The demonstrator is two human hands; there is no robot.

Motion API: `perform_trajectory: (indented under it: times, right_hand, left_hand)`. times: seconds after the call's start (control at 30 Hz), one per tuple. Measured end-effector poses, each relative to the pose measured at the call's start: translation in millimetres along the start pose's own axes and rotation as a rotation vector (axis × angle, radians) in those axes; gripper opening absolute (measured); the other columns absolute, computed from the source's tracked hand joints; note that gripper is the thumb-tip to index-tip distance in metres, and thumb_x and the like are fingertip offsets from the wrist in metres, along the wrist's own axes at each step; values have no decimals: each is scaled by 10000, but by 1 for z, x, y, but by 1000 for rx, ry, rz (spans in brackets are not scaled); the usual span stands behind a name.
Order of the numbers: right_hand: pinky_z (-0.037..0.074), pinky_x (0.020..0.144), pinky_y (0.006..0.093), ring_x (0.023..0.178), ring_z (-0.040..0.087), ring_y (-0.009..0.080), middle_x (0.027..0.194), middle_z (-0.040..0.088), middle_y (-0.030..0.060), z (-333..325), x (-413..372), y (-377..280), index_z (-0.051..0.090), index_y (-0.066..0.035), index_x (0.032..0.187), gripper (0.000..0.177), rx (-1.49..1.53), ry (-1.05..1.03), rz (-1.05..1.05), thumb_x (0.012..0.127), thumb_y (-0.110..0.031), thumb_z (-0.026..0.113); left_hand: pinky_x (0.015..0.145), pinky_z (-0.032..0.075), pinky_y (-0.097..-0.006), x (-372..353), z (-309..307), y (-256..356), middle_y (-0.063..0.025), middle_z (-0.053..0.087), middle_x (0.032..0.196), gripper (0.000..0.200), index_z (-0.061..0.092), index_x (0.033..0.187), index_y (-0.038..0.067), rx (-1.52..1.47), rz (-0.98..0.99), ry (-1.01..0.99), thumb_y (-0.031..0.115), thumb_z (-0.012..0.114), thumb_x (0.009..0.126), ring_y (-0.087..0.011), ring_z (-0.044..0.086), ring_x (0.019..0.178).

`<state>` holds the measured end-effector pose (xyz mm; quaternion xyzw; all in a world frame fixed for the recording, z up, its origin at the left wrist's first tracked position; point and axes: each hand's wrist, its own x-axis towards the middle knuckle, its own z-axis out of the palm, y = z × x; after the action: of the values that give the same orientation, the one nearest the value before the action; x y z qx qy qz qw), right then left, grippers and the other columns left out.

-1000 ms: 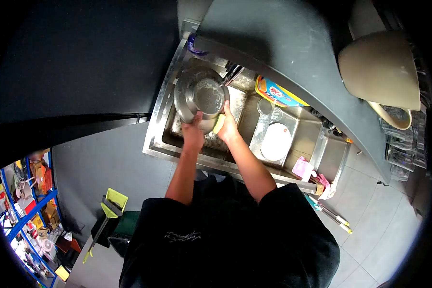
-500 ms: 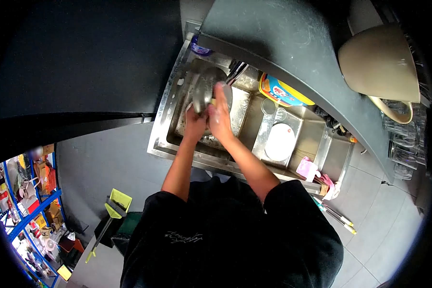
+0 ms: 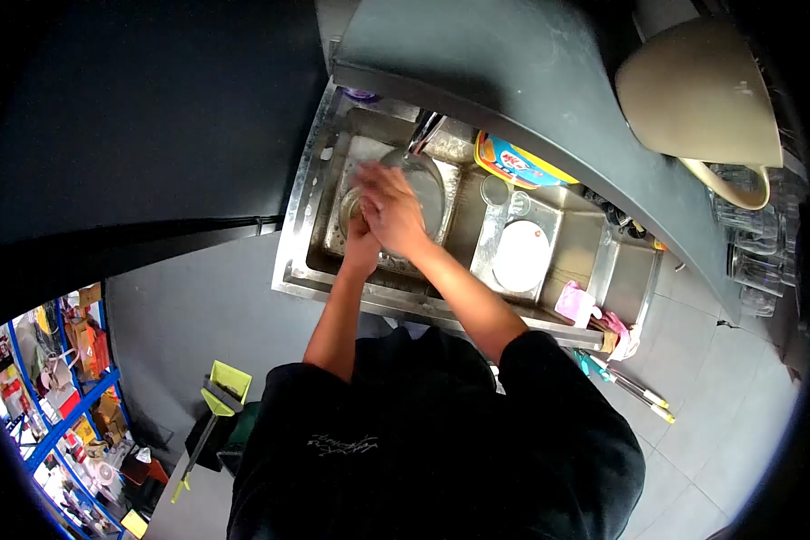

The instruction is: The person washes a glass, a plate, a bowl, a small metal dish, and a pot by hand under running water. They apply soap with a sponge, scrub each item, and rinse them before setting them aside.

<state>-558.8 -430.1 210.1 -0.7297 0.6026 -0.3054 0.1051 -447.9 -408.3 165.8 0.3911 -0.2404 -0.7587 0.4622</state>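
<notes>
Over the left basin, my left hand (image 3: 361, 245) is closed at the edge of a small round, rimmed dish (image 3: 345, 212), whose kind I cannot tell. My right hand (image 3: 394, 214) lies across it, its fingers smeared by motion and covering most of the dish. Just right of the fingers, a round grey metal lid or pan (image 3: 430, 191) rests in the basin, partly hidden by the hand. Above it the dark faucet (image 3: 426, 130) points down into the steel sink (image 3: 290, 256).
Right of the basin are a white plate (image 3: 522, 256), glasses (image 3: 494, 190) and a yellow-and-blue tub (image 3: 520, 164). Pink cloths (image 3: 574, 302) hang at the front edge. A grey shelf (image 3: 477, 54) overhangs the back, with a beige mug (image 3: 702, 94) close at right.
The round metal piece that was raised and tilted between my hands now lies in the basin. My right hand has shifted left across the left hand. The view has moved slightly.
</notes>
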Motion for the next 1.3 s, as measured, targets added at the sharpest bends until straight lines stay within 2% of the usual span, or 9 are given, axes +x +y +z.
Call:
perform_trajectory:
  times: [0.27,0.37,0.43,0.5,0.7,0.9,0.97,1.03,1.3]
  right_hand:
    - [544,687,360,835,675,194,933,706,116,18,-4,114,637,-97,1098,473,477,10,917,919,-531,583]
    - [559,665,334,808,662,210,924,669,97,22,-61,90,591,-66,1097,685,1315,217,1115,869,-708,516]
    - [564,652,350,765,653,220,846,638,81,-6,-82,57,578,-72,1088,723,1588,-29,1373,858,-749,471]
    - [572,684,368,776,653,216,834,643,79,-22,-92,30,590,-82,1062,785,1979,-127,1180,847,-803,366]
    - [557,778,391,875,646,196,1092,663,65,-79,-127,-19,642,-72,1089,475,1712,103,1321,973,-511,504]
    - [574,636,396,690,591,210,826,588,67,-84,-218,-5,554,-16,911,171,1354,223,1533,891,-142,668]
    - [554,602,401,678,588,199,779,577,55,-96,-245,-11,457,-39,980,294,1252,657,1547,863,-135,710]
    - [503,590,323,640,578,177,803,637,59,-118,-274,4,648,-23,922,157,1125,632,1476,801,-68,737]
    - [549,538,363,708,590,179,857,618,19,-184,-361,92,605,-97,1031,214,1081,841,1501,878,-197,715]
  left_hand:
    - [747,455,-268,-19,-19,7,19,658,903,126,669,993,26,355,6,-35,44,690,871,-87,567,810]
    - [764,498,-291,-13,-13,12,-47,690,937,193,599,1107,-35,831,57,-143,-5,604,917,-132,620,826]
    - [706,522,-368,-14,-1,8,-97,709,937,225,623,1138,15,1061,112,-271,69,599,921,-229,666,811]
    - [668,535,-429,-9,-9,-11,-127,718,954,269,643,1164,73,1415,164,-366,121,604,903,-321,689,804]
    - [859,543,-410,-63,27,19,-58,629,1283,487,560,1312,208,1831,533,-750,71,556,845,-300,633,1104]
    - [1032,427,-412,-79,10,7,-49,546,1383,434,564,1312,130,1720,997,-1149,159,527,881,-274,518,1263]
    - [1066,387,-412,-69,9,16,-53,536,1374,477,554,1333,139,1752,954,-1138,101,520,858,-272,484,1284]
    - [1070,383,-417,-51,10,24,-68,544,1361,507,547,1343,138,1824,902,-1024,79,524,840,-274,497,1267]
    - [822,532,-449,33,-77,-39,-217,674,1058,384,580,1250,40,1678,116,-518,225,589,914,-389,663,955]
